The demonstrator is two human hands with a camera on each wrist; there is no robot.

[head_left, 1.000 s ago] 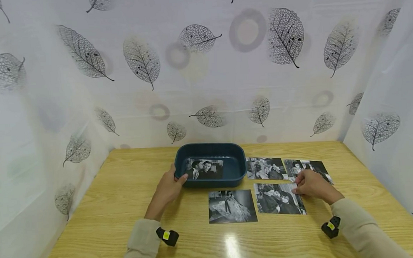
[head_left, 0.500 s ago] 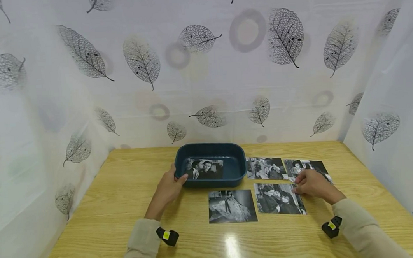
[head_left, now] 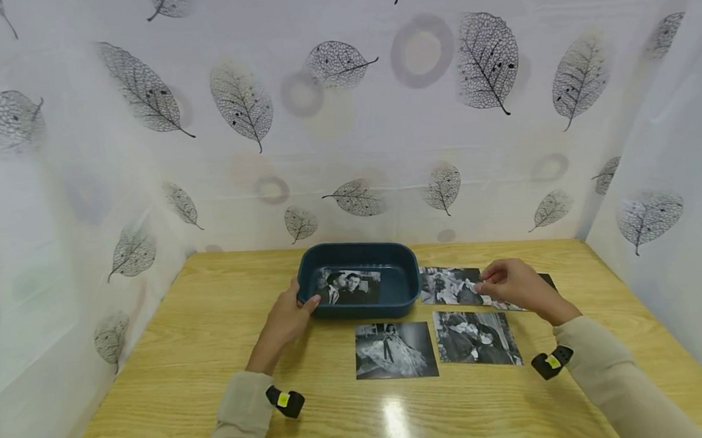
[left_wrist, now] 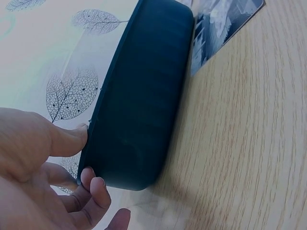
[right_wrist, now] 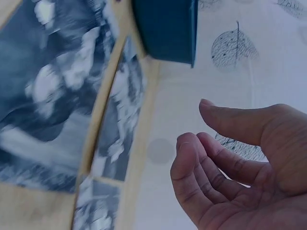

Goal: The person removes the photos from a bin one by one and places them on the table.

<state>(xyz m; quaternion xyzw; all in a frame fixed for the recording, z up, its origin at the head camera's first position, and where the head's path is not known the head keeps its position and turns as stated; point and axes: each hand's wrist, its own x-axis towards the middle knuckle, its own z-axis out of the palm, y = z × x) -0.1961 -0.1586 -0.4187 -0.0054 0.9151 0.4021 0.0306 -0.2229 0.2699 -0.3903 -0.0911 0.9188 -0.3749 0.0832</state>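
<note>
My left hand (head_left: 286,318) grips the left front corner of a dark blue plastic basin (head_left: 362,312), thumb over the rim. In the left wrist view, its thumb and fingers pinch the basin wall (left_wrist: 136,96). A black-and-white photo (head_left: 353,289) lies inside, toward the left. Above the back photos hovers my right hand (head_left: 520,289), holding nothing; the right wrist view shows its fingers loosely curled, apart from the thumb. Under it are a back photo (head_left: 448,285) and a far-right photo (head_left: 548,280), the latter mostly hidden.
In front lie a photo of a person in a wide gown (head_left: 396,352) and, to its right, another photo (head_left: 475,337). The wooden table (head_left: 213,319) is enclosed by a leaf-print curtain (head_left: 347,146) at the back and sides.
My right hand has left the front right photo's upper right corner, rising and moving back and slightly left over the back photos. Left hand, basin and photos have stayed put.
</note>
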